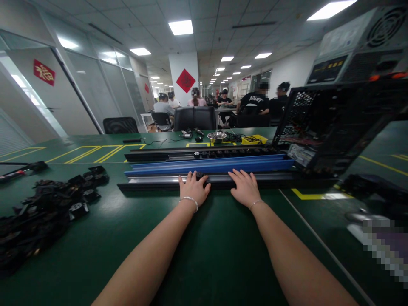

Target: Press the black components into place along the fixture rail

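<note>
A long black rail (pixel 156 183) with a shiny inner channel lies crosswise in front of me. My left hand (pixel 193 189) rests over its near edge with the fingers spread. A small black part (pixel 199 174) sits in the channel by my left fingertips; whether they touch it I cannot tell. Farther right, my right hand (pixel 247 188) lies on the same rail, fingers stretched forward and holding nothing. Just behind runs a blue rail (pixel 210 165), and beyond it another black rail (pixel 153 154) with a row of small black parts (pixel 223 154).
Black parts (pixel 47 204) are heaped on the green table (pixel 204 255) at left. An open computer case (pixel 338 123) stands at right, over the rails' right ends. Behind the rails are a metal bowl (pixel 216 137) and a yellow tray (pixel 254 140). People sit in the background.
</note>
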A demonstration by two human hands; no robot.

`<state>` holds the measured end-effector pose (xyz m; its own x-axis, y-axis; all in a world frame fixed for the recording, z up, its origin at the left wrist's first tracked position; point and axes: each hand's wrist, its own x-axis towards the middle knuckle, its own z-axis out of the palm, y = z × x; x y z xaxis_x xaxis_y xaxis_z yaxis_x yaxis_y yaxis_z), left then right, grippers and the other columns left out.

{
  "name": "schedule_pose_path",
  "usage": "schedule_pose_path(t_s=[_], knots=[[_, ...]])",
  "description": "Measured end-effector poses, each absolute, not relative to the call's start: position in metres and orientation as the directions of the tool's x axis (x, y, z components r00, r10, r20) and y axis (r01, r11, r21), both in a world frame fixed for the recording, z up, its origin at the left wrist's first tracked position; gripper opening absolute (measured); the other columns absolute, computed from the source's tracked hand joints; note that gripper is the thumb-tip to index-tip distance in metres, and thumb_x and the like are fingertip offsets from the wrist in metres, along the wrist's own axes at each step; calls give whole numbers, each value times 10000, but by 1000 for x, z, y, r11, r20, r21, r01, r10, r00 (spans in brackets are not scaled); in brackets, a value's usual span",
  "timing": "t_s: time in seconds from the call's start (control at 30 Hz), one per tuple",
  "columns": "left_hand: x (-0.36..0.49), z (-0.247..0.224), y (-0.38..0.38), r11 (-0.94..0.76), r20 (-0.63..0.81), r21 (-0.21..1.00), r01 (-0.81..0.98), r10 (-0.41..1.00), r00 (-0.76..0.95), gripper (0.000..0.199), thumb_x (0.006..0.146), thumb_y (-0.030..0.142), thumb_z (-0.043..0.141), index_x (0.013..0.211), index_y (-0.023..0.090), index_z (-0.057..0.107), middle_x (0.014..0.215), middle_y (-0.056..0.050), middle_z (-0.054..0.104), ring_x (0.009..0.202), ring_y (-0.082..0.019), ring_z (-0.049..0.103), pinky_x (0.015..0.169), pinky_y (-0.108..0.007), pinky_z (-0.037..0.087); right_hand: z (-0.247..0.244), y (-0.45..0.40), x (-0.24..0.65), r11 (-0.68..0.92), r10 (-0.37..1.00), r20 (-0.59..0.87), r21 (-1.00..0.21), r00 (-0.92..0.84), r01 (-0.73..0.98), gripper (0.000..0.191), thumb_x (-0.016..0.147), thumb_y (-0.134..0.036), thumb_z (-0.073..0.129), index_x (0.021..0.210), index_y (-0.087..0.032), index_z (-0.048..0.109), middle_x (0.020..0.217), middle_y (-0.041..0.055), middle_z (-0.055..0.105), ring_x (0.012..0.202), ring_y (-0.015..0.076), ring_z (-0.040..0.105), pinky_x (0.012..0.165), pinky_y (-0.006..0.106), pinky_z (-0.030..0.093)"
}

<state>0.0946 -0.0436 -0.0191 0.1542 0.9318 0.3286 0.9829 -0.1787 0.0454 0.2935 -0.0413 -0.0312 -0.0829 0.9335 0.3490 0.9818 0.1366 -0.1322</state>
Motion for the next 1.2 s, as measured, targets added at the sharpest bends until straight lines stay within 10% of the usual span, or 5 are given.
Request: schedule_pose_path(t_s=[1.2], knots=[[34, -11, -46, -122, 291, -31, 992, 948, 126, 478, 823, 578, 307, 1242, 409, 461, 1378, -35, 421, 1319, -269, 250, 1037, -552, 134, -29, -42, 294, 129, 940, 333, -141, -75, 982, 608, 694, -218, 448, 1300, -265, 426, 1400, -12, 374, 1286, 220, 276, 1078, 466, 115]])
